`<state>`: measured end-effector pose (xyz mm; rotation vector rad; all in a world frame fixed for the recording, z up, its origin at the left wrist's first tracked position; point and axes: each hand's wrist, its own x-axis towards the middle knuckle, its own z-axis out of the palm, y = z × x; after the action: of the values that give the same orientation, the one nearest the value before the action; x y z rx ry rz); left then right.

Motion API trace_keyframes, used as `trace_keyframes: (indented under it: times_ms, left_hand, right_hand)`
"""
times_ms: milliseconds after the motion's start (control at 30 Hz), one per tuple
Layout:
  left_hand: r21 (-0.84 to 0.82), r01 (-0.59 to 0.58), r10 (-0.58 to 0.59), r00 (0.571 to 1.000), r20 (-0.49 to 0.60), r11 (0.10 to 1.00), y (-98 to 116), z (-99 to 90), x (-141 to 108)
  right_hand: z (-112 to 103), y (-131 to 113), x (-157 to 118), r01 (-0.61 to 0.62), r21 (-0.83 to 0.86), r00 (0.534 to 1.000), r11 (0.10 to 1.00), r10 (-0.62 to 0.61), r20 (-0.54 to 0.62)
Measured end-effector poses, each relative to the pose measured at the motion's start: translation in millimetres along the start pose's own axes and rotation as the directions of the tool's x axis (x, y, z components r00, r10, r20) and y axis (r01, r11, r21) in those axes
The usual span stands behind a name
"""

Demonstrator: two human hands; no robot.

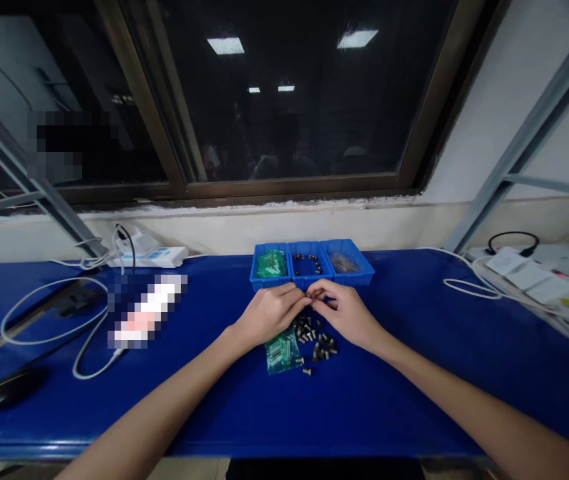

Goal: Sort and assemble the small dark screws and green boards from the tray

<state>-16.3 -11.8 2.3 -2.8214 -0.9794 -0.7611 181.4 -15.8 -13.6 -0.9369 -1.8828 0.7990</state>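
My left hand (270,312) and my right hand (345,312) meet at the fingertips over the blue table. Both are pinched closed around something small; a bit of it shows between the fingertips, but its kind cannot be made out. Just below them lies a loose pile of short, cylindrical metal pieces (307,333) with dark ends. A clear bag with green print (280,356) lies partly under my left hand. Beyond my fingers stand three joined blue bins: the left bin (252,272) holds green-printed bags, the middle bin (309,275) a few small dark pieces, the right bin (367,270) clear bags.
To the left are a power strip (167,257), a looped white cable (4,320), a blurred-out device (147,313) and a black mouse (9,392). White adapters (507,261) and cables lie at the right. Behind the table are a window (289,100) and grey metal posts (519,147).
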Motion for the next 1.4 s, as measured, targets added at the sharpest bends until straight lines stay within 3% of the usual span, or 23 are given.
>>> trace_keyframes:
  times_ms: [133, 333, 467, 567, 667, 767, 833, 900, 1100, 1233, 1400]
  left_hand:
    - [0.007, 0.019, -0.019, 1.0, -0.007, 1.0, 0.7, -0.8, -0.2]
    - [-0.051, 0.127, -0.131, 0.987, -0.097, 0.991, 0.7, -1.6, 0.2]
    - [-0.04, 0.149, -0.153, 0.978, -0.143, 0.988, -2.1, -0.3, 0.4]
    - [-0.019, 0.136, -0.138, 0.98, -0.142, 0.99, -3.8, 0.3, 0.4]
    - [0.004, 0.121, -0.12, 0.987, -0.108, 0.993, -3.8, -0.1, 0.5]
    - [0.021, 0.104, -0.102, 0.992, -0.067, 0.994, -2.8, -0.4, 0.4]
    - [0.028, 0.088, -0.087, 0.995, -0.041, 0.996, -2.2, -0.2, 0.0]
    - [0.032, 0.078, -0.078, 0.997, -0.016, 0.996, -1.8, 0.3, -0.4]
    - [0.042, 0.069, -0.07, 0.997, 0.017, 0.997, -2.3, 3.0, -1.6]
    - [0.043, 0.064, -0.065, 0.998, 0.025, 0.997, -3.4, 3.7, -1.5]
    - [0.057, 0.06, -0.063, 0.997, 0.044, 0.997, -2.8, 3.2, -1.0]
  right_hand:
    - [-3.6, -2.1, -0.5, 0.002, -0.039, 0.999, 0.999, -0.001, 0.044]
    - [-10.5, -3.4, 9.3, 0.197, -0.369, 0.975, 0.908, -0.221, -0.024]
    - [-18.3, 6.2, 26.0, 0.07, -0.56, 0.934, 0.825, -0.251, -0.253]
    - [-27.6, 11.2, 28.2, -0.017, -0.619, 0.934, 0.785, -0.21, -0.291]
    - [-36.2, 9.0, 22.0, 0.013, -0.558, 0.973, 0.83, -0.139, -0.185]
    - [-38.7, 3.9, 14.9, 0.004, -0.396, 0.998, 0.918, 0.02, 0.057]
    - [-36.7, 1.9, 11.3, -0.034, -0.317, 0.961, 0.948, 0.118, 0.249]
    - [-33.5, 1.2, 8.8, -0.048, -0.298, 0.918, 0.953, 0.16, 0.364]
    - [-27.8, 0.1, 5.4, -0.044, -0.307, 0.897, 0.951, 0.173, 0.408]
    - [-25.4, -0.1, 4.2, 0.009, -0.371, 0.91, 0.929, 0.146, 0.389]
    - [-22.9, 2.1, 3.3, 0.009, -0.331, 0.921, 0.944, 0.121, 0.371]
